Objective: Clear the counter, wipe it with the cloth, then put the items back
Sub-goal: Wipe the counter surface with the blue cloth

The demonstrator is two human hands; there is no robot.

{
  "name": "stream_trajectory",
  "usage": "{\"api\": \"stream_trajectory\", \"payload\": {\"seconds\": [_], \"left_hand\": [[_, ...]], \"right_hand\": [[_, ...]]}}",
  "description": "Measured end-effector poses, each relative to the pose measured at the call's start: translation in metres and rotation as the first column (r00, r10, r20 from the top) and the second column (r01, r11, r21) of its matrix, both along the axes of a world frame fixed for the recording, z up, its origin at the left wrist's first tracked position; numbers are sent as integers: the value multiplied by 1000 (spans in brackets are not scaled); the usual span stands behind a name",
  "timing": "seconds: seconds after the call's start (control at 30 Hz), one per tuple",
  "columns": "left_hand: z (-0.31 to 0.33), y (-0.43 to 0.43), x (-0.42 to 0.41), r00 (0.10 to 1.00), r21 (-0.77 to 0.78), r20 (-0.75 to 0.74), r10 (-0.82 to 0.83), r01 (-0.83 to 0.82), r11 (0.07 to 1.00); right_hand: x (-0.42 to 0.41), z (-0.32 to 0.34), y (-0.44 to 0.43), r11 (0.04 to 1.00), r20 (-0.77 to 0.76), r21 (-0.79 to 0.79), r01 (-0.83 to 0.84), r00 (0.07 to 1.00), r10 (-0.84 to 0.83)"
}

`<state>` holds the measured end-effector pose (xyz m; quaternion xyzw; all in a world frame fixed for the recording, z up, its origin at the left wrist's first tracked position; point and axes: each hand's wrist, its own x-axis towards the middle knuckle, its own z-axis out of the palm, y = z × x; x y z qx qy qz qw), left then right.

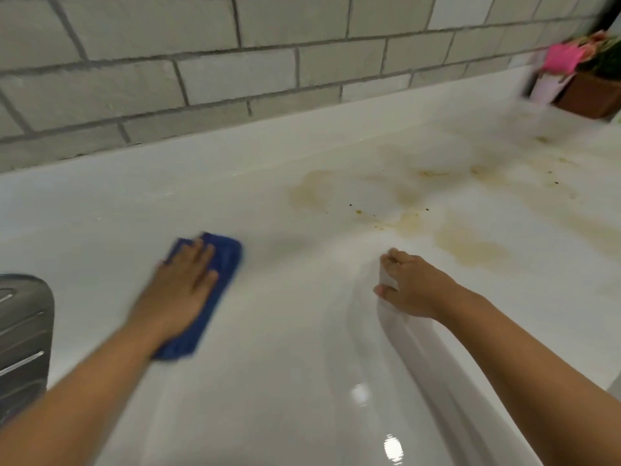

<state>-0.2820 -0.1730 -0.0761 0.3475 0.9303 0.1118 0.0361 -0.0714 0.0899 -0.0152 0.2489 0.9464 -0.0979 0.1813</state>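
A folded blue cloth [215, 264] lies on the white counter [302, 331], left of middle. My left hand [181, 287] presses flat on the cloth with straight fingers and is blurred by motion. My right hand [413, 287] rests on the counter's raised curved ridge to the right, fingers curled under and thumb pointing left. Nothing is plainly held in it. Brownish stains [470, 247] and dark crumbs spread over the counter beyond and to the right of my right hand.
A brown planter [591, 95] with pink flowers stands at the far right against the grey tiled wall [235, 72]. A pale packet [551, 85] leans beside the planter. A grey ridged object [23, 331] sits at the left edge.
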Motion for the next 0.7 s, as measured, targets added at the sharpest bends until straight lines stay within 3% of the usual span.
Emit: {"api": "stream_trajectory", "payload": {"seconds": [0.1, 0.2, 0.33, 0.43, 0.47, 0.53, 0.6, 0.63, 0.7], "left_hand": [[9, 19, -68, 952, -22, -8, 307, -307, 952], [9, 72, -79, 923, -37, 20, 385, -384, 923], [5, 143, 1, 993, -18, -22, 116, -117, 993], [6, 148, 90, 988, -17, -57, -145, 145, 989], [6, 141, 114, 976, -8, -25, -218, 218, 976], [7, 122, 135, 946, 131, 119, -303, 287, 949], [18, 103, 122, 931, 410, 281, -233, 103, 906], [22, 95, 107, 944, 487, 291, -153, -9, 874], [26, 77, 68, 974, 442, 220, 54, -148, 885]], "right_hand": [[0, -2, 2, 1000, 8, 4, -1, 1000, 1], [0, -4, 3, 1000, 11, -24, 13, 1000, -13], [4, -1, 8, 991, -32, -125, 58, 998, -62], [10, 8, 16, 950, -86, -276, 148, 980, -178], [11, 11, 16, 939, -129, -297, 173, 967, -219], [6, 13, 3, 961, -306, -175, 215, 916, -261], [-4, 9, -32, 971, -450, 8, 239, 868, -210], [-12, 5, -55, 975, -457, 25, 222, 870, -186], [-32, -16, -97, 981, -312, -11, 196, 931, -190]]}}
